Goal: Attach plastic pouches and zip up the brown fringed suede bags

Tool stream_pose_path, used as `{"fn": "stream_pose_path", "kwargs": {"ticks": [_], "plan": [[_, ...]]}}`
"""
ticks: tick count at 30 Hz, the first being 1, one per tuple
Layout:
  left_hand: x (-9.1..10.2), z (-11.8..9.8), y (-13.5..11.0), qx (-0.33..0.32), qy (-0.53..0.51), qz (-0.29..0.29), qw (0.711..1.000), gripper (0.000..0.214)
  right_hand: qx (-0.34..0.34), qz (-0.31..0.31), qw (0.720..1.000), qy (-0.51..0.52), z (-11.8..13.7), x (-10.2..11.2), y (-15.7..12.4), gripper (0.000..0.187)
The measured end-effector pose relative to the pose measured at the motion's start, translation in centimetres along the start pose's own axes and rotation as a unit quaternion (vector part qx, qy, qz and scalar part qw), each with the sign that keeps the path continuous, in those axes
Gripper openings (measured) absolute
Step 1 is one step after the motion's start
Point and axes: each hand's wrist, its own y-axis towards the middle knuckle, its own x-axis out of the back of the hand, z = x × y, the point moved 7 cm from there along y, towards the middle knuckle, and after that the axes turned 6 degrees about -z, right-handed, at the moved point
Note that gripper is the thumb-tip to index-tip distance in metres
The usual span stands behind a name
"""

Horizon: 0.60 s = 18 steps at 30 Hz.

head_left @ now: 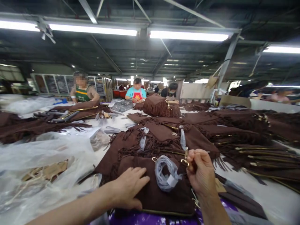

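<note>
A brown suede fringed bag (pixel 161 195) lies flat in front of me. My left hand (pixel 127 189) rests on its left side, fingers stretched out and pressing down. My right hand (pixel 200 172) is closed in a pinch on a small gold clasp (pixel 186 157) at the bag's top right corner. A crumpled clear plastic wrap with a white tag (pixel 166 173) lies on the bag between my hands.
Heaps of similar brown fringed bags (pixel 234 131) cover the long white table (pixel 278 200). Clear plastic bags (pixel 39 162) pile at the left. Across the far end, a person in a green apron (pixel 82 90) and another in a red apron (pixel 136 92) work.
</note>
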Motion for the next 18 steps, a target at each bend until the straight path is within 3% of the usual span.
{"fn": "stream_pose_path", "kwargs": {"ticks": [2,5,9,11,14,18], "plan": [[-1.1,0.6,-1.1,-0.024,0.000,-0.003,1.000,0.087,-0.005,-0.017,1.000,0.004,1.0,-0.3,-0.2,0.050],[-1.2,1.2,-2.4,-0.054,0.011,-0.043,0.998,0.084,0.021,-0.024,0.999,-0.006,4.3,-0.8,-0.7,0.053],[-0.1,1.2,-3.0,-0.063,0.028,-0.082,0.994,0.031,0.051,0.006,0.996,-0.079,10.0,-1.1,-1.5,0.055],[0.3,1.2,-2.8,-0.056,0.012,-0.086,0.995,0.010,0.029,0.056,0.990,-0.128,11.4,-1.3,-2.5,0.046],[1.3,2.1,-2.2,0.004,-0.020,-0.124,0.992,0.020,-0.066,0.183,0.956,-0.222,9.8,-1.9,-5.8,0.032],[2.9,3.5,-1.7,0.047,-0.052,-0.173,0.982,0.021,-0.210,0.279,0.875,-0.337,3.5,-0.9,-11.0,0.042]]}}
